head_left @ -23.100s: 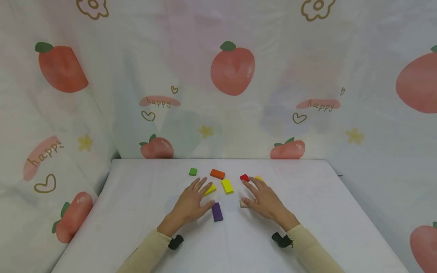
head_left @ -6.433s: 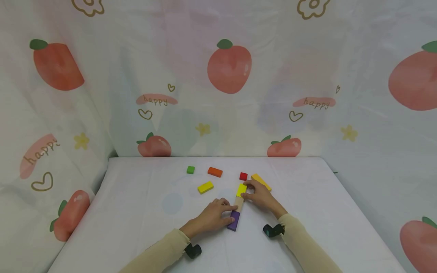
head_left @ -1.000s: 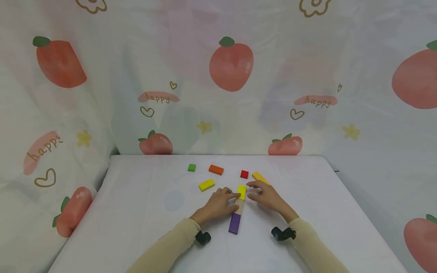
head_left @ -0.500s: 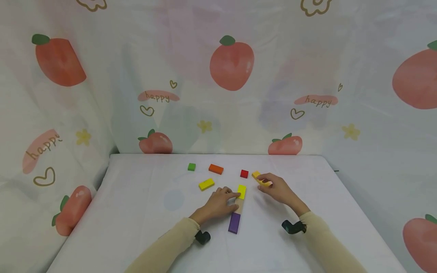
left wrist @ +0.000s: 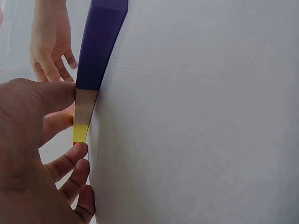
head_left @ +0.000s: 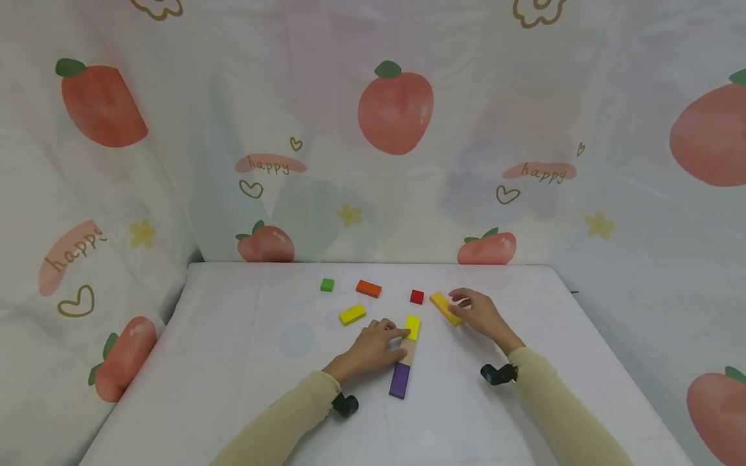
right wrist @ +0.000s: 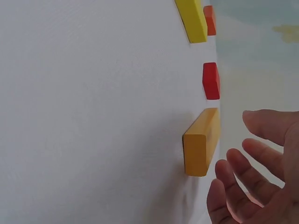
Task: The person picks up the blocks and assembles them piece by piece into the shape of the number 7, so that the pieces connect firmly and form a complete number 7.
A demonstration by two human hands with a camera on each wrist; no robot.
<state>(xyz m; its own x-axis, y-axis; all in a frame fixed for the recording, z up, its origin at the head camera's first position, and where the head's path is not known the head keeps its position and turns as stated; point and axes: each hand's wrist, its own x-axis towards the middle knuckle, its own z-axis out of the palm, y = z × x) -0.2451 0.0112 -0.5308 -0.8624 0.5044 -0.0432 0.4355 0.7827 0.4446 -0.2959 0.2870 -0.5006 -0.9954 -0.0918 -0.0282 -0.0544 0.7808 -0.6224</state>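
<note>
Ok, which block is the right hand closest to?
The long amber block, just right of the red block. The right hand is beside it; all the others lie farther left.

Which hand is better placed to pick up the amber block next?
Probably the right hand: it holds nothing and is right beside the amber block. The left hand is farther off, touching the row of blocks, so it may serve better there, steadying them.
</note>
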